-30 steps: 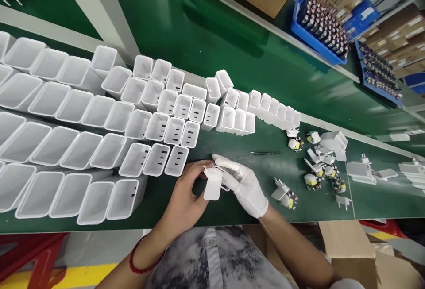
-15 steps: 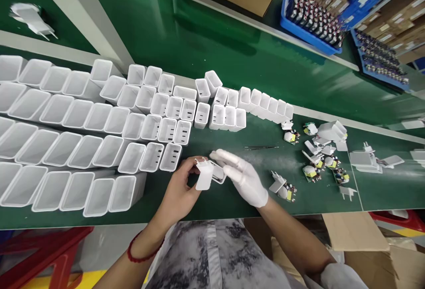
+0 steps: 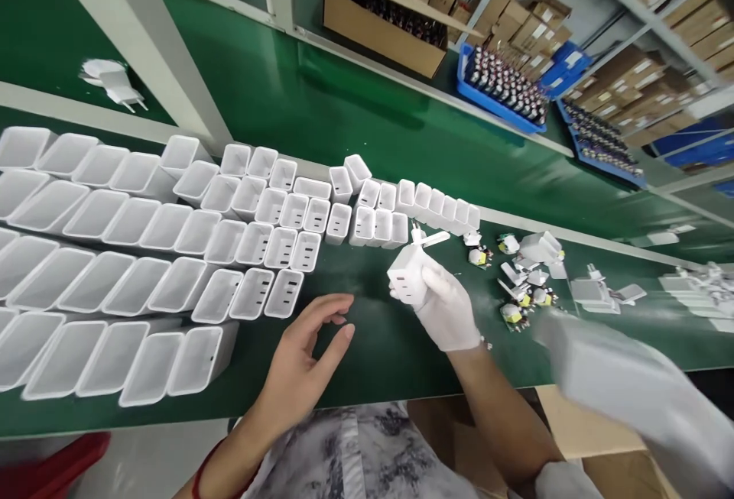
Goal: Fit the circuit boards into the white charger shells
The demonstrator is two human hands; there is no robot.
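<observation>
My right hand [image 3: 450,315], in a white glove, grips a white charger housing [image 3: 404,273] above the bench. Slots show in the housing's near face, and a white plug piece [image 3: 427,238] with pins sticks out at its far end. My left hand [image 3: 303,358] is bare and holds nothing, its thumb and fingers apart, left of the charger housing. Beside it stand rows of open white housings [image 3: 218,296], some with slots in their bottoms. Small circuit boards with white plug pieces [image 3: 513,315] lie to the right of my gloved hand.
A blurred pale shape [image 3: 625,384], perhaps a person's sleeved arm, reaches over the bench at the right. Blue trays [image 3: 498,105] of parts and a cardboard box [image 3: 384,37] stand on the shelf behind. An open carton [image 3: 573,422] sits below the bench edge.
My left hand has let go of the charger housing and drawn away. My right hand has turned and lifted the housing up and right. The pale blurred shape has come in at the right.
</observation>
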